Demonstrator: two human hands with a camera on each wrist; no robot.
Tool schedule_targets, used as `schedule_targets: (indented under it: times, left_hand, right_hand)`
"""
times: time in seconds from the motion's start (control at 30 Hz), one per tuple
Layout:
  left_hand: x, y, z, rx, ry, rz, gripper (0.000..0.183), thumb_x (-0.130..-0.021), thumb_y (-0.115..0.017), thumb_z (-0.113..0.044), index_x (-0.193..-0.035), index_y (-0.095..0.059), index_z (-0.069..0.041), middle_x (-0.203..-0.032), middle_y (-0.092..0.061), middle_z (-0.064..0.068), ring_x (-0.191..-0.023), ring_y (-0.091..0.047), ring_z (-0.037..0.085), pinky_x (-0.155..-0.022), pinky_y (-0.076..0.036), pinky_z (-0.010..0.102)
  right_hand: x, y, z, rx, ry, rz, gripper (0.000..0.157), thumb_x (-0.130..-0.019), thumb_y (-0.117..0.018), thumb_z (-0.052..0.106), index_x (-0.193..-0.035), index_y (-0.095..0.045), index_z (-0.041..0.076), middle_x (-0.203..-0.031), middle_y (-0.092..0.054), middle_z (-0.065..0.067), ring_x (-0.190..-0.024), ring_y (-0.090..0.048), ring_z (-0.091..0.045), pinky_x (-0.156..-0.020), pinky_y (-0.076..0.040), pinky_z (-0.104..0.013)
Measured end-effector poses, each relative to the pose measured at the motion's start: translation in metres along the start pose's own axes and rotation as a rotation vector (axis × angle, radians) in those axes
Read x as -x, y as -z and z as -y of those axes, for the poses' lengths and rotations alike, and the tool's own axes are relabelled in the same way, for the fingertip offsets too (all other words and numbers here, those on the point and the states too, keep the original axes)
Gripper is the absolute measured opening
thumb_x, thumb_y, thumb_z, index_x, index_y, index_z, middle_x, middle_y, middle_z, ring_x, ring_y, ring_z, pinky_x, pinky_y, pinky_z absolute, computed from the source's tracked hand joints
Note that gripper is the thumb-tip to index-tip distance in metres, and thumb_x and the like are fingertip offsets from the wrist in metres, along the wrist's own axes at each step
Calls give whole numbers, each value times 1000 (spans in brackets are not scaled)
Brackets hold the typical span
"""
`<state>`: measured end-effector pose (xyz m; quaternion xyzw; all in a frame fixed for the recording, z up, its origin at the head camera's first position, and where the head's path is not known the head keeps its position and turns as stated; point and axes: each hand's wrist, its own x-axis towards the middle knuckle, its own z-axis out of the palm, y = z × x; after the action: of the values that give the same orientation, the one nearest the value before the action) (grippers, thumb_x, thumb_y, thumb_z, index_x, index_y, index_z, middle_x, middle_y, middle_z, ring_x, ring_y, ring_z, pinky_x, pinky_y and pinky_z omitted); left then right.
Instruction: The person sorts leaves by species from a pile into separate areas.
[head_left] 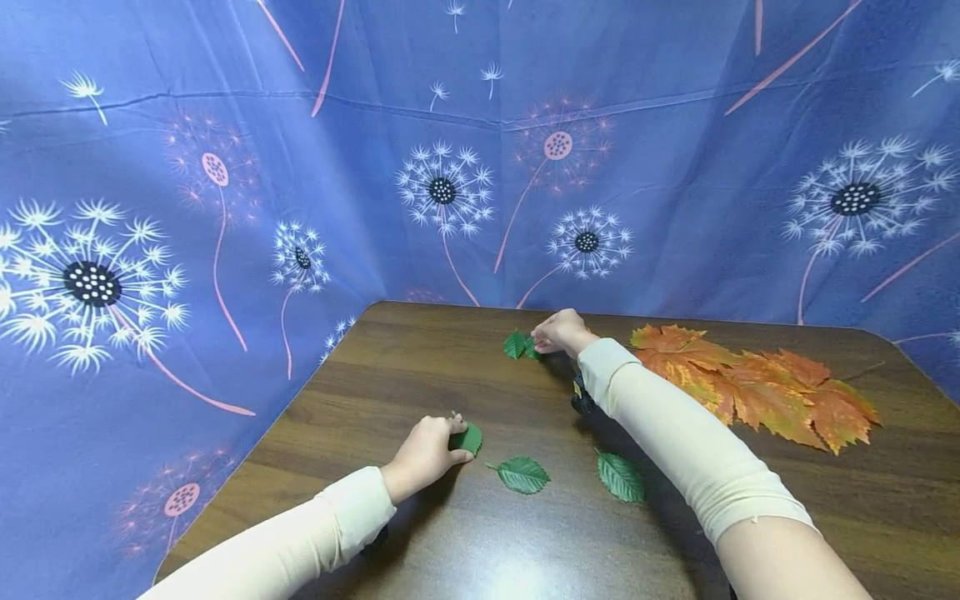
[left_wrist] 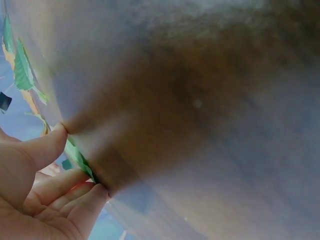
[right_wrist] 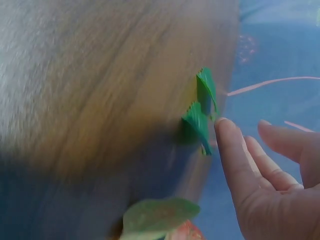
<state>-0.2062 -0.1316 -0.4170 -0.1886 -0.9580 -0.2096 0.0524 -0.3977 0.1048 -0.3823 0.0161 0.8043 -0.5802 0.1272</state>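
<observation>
In the head view, my left hand (head_left: 426,450) is low over the table, left of centre. Its thumb and fingers hold a smooth-looking green leaf (head_left: 468,440) by opposite sides, and the leaf (left_wrist: 80,159) shows between them in the left wrist view. Farther back, my right hand (head_left: 561,332) reaches toward two serrated green leaves lying side by side. The left one (head_left: 514,344) is in full view, while fingers partly cover the right one (head_left: 531,348). From the right wrist, the index fingertip (right_wrist: 224,122) appears beside their stems, with the thumb apart and nothing between.
Two more green leaves lie nearer the front, one at centre (head_left: 523,475) and one by the right forearm (head_left: 621,477). Overlapping orange autumn leaves (head_left: 780,392) spread behind that forearm. The brown wooden table (head_left: 360,392) ends at a blue dandelion-print cloth (head_left: 360,208).
</observation>
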Motion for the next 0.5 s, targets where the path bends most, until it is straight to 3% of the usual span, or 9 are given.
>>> schedule_targets:
  times: [0.3, 0.5]
  left_hand:
    - [-1, 2, -1, 12, 4, 21, 42, -78, -80, -15, -112, -68, 7, -119, -65, 25, -109, -65, 37, -89, -53, 42]
    - [-2, 1, 2, 10, -2, 17, 42, -77, -81, -15, -110, -69, 6, -118, -66, 25, -107, -66, 37, -86, -55, 41]
  right_hand:
    - [19, 13, 6, 40, 49, 40, 32, -95, -57, 1, -121, -57, -17, -124, -58, -34, -101, -69, -34, -89, -55, -38]
    - [26, 24, 5, 91, 60, 69, 32, -94, -60, 5, -121, -59, -15, -120, -61, -32, -96, -71, -32, -92, -53, -42]
